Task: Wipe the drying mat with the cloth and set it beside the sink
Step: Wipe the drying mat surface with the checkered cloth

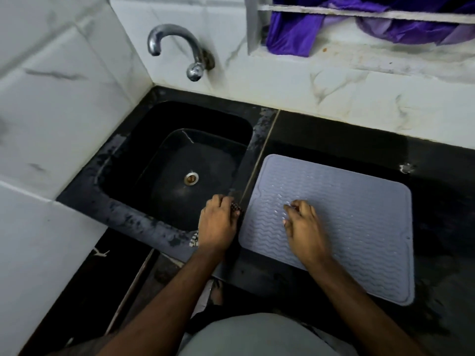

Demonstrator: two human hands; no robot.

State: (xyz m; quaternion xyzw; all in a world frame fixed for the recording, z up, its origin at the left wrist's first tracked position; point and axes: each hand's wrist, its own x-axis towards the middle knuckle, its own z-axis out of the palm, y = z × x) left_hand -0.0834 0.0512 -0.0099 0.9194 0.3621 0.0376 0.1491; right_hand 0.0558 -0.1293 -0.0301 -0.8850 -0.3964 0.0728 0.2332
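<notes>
The drying mat (347, 214) lies flat on the black worktop (437, 155), just beside the sink (180, 150) on its right side, and its left edge comes close to the seam that divides sink and worktop. Small shining drops sit on its wavy ribs, so I judge that it is not yet wiped dry there. My right hand (304, 227) rests on the left part of the mat, the fingers (291, 208) loosely bent and holding nothing. My left hand (218, 222) is on the strip between sink and mat, and its fingers are curled around the cloth (237, 208), a checkered one, of which only small parts show above and below the hand. What can go wrong from here: the mat looks soft and wet, so if I push the cloth hard without pressing the mat down, it may slide on the smooth worktop or fold up, perhaps over the front edge. If I wipe toward the right, water may only spread onto the worktop instead of going into the sink. The cloth is bunched, so it may take little water. The tap (177, 47) on the tiled wall is well apart. I can read no brand, label or writing anywhere.
</notes>
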